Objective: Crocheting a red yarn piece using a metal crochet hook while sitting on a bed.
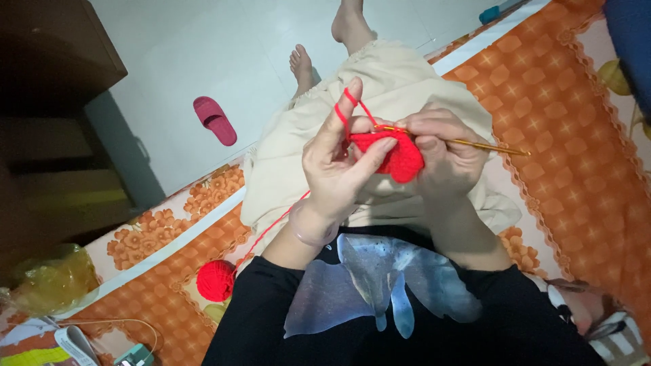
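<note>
At the far left a yellow plastic bag (54, 278) lies on the bed edge, and a pink slipper (215, 120) sits on the white floor (203, 54) beyond it. Nearer me, a red yarn ball (216, 280) rests on the orange patterned bedspread (576, 156) just beside my left arm, and its red strand (274, 220) runs up past my wrist. My left hand (336, 169) has its grip closed on the red crochet piece (400, 156), thumb pressed to its front, while the forefinger stands upright with the strand looped around it. The piece sits between both hands, above my lap in the cream trousers (380, 81). My right hand (444, 156) touches the piece from the other side, its grip closed around a golden crochet hook (475, 143); the hook's tip lies at the top edge of the piece and its handle sticks out to the right over the bedspread
</note>
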